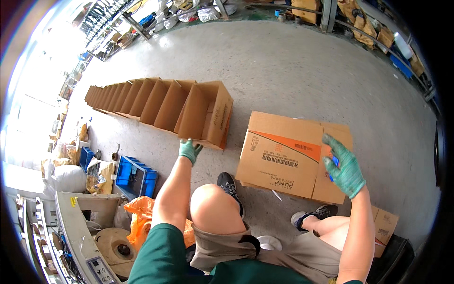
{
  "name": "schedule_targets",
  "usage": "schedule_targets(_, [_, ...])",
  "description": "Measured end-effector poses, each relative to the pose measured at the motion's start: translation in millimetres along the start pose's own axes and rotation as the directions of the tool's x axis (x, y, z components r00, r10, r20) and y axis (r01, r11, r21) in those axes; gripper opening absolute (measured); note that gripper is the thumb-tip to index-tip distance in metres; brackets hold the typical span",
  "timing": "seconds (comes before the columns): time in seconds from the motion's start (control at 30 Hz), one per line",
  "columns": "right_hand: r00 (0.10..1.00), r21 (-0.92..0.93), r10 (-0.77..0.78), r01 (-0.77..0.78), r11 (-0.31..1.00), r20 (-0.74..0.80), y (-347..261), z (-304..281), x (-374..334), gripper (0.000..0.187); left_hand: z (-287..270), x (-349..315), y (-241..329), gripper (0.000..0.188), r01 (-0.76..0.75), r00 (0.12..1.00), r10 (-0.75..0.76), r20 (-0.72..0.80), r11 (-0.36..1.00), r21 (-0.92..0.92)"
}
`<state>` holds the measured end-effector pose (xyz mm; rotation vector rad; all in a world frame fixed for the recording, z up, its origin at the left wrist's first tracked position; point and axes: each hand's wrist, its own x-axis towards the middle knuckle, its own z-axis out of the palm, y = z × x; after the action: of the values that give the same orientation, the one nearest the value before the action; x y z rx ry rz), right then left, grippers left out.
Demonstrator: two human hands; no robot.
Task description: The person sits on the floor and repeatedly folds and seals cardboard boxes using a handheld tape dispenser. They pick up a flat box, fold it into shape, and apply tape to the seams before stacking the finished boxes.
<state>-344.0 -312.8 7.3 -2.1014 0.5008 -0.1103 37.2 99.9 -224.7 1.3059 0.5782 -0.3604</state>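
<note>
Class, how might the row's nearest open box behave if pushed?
The box is probably light, since its visible inside looks bare. Its thin cardboard walls would likely flex if pressed. Its flat sides suggest sliding rather than rolling.

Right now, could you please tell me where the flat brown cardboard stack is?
In the head view, the flat brown cardboard stack lies right of the row of open brown cardboard boxes, by the green-gloved right hand.

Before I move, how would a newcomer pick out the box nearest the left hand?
On the grey floor, a long row of open brown boxes runs toward the green-gloved left hand. The end box stands furthest right. Unlike its neighbours, it shows dark print on its right-hand side.
</note>
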Motion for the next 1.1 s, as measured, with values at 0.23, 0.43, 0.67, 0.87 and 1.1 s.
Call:
schedule_targets(0.23, [0.995,-0.233,-0.026,0.048,0.971,0.097,16,9,2,0.045,37,-54,-16,0.06,-0.557,0.632,0.415,0.654,-0.344,0.756])
schedule_targets(0.43, [0.981,-0.276,0.05,0.004,0.961,0.188,20,24,18,0.042,93,-20,-9,0.045,-0.443,0.887,-0.105,0.45,-0.475,0.76])
schedule_targets(0.67, [0.969,-0.321,0.068,0.012,0.947,0.237,27,37,36,0.04,82,73,20,0.05,-0.288,0.914,0.131,0.383,-0.457,0.842])
schedule_targets(0.87, [0.966,-0.324,0.099,-0.017,0.946,0.24,32,45,49,0.039,68,142,50,0.046,-0.286,0.923,0.153,0.354,-0.344,0.894])
schedule_targets(1.1, [0.95,-0.313,0.184,-0.1,0.944,0.251,45,45,62,0.04,-35,257,101,0.048,0.043,0.968,0.248,0.023,-0.255,0.966])
